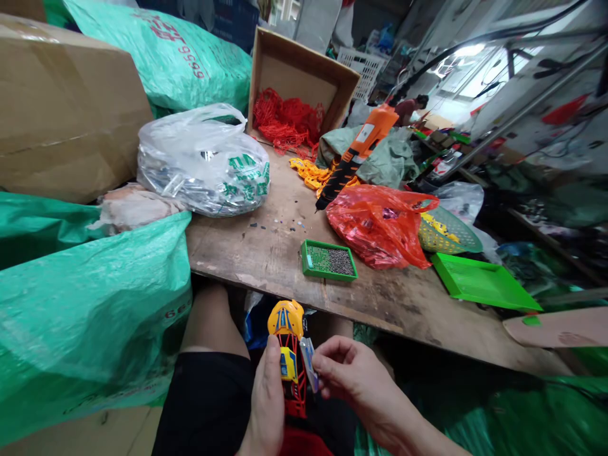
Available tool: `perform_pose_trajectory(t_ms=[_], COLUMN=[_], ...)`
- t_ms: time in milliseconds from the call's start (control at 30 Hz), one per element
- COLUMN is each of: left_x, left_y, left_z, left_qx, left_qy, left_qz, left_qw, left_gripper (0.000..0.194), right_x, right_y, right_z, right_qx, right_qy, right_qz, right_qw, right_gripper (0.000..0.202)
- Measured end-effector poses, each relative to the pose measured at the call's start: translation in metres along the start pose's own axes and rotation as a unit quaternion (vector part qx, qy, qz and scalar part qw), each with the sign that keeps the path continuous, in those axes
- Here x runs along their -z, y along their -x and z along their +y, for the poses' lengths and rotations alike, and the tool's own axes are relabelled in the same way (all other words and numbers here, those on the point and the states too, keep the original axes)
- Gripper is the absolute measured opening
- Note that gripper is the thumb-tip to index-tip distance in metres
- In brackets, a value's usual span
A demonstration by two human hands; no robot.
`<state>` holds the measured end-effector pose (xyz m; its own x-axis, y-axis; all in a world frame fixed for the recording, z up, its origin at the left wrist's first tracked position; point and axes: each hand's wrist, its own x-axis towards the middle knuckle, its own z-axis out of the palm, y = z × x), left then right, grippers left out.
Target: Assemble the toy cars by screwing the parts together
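Note:
Above my lap, my left hand (266, 396) is closed around the left side of a toy car (286, 318) with an orange-yellow body and a red lattice frame. A yellow and blue block sits midway along the car. Between thumb and fingers, my right hand (354, 373) pinches a narrow, shiny silvery-grey piece (308, 364) against or close beside the car's right side; whether they touch I cannot tell. Both hands are below the table's front edge.
A green tray of screws (329, 261) lies on the wooden table (237, 250). An orange electric screwdriver (358, 155) hangs above it, by a red plastic bag (380, 225). Behind are yellow parts (311, 172) and a box (304, 60) of red parts. Green sacks (104, 310) flank the left.

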<state>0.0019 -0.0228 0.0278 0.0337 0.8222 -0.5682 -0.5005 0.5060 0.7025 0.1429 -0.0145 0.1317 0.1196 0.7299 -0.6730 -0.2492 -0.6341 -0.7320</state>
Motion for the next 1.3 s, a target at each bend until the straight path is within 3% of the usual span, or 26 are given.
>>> perform_pose_trajectory(t_ms=[133, 333, 533, 667, 767, 867, 1000, 1167, 1300], left_x=[-0.002, -0.001, 0.001, -0.002, -0.004, -0.006, -0.009, -0.008, -0.008], left_y=[0.002, 0.005, 0.004, 0.004, 0.006, 0.01, 0.015, 0.014, 0.016], left_z=[0.004, 0.004, 0.004, 0.009, 0.012, 0.014, 0.02, 0.028, 0.035], left_qx=[0.024, 0.035, 0.012, 0.027, 0.043, 0.053, 0.077, 0.079, 0.076], left_qy=[-0.027, -0.011, -0.016, -0.038, -0.032, -0.007, 0.035, 0.054, 0.046], left_qz=[0.009, -0.021, 0.01, 0.017, 0.016, 0.004, -0.016, -0.015, -0.064], left_qw=[0.999, 0.999, 1.0, 0.999, 0.998, 0.999, 0.996, 0.995, 0.994], left_gripper=[0.059, 0.056, 0.047, 0.048, 0.049, 0.046, 0.045, 0.044, 0.053], right_x=[0.003, 0.002, 0.001, 0.003, 0.004, 0.005, 0.006, 0.003, 0.0], right_y=[-0.002, -0.002, -0.005, -0.009, -0.011, -0.013, -0.016, -0.022, -0.022], right_z=[0.001, -0.002, -0.003, 0.001, 0.0, -0.005, -0.009, -0.004, -0.005], right_qx=[-0.034, -0.017, 0.004, 0.027, 0.056, 0.07, 0.049, 0.068, 0.058], right_qy=[-0.014, 0.029, 0.091, 0.06, 0.024, 0.021, 0.055, 0.041, 0.034], right_qz=[-0.019, -0.015, 0.015, 0.007, 0.004, -0.035, -0.14, -0.137, -0.131], right_qw=[0.999, 0.999, 0.996, 0.998, 0.998, 0.997, 0.987, 0.987, 0.989], right_gripper=[0.055, 0.05, 0.049, 0.052, 0.066, 0.077, 0.059, 0.054, 0.054])
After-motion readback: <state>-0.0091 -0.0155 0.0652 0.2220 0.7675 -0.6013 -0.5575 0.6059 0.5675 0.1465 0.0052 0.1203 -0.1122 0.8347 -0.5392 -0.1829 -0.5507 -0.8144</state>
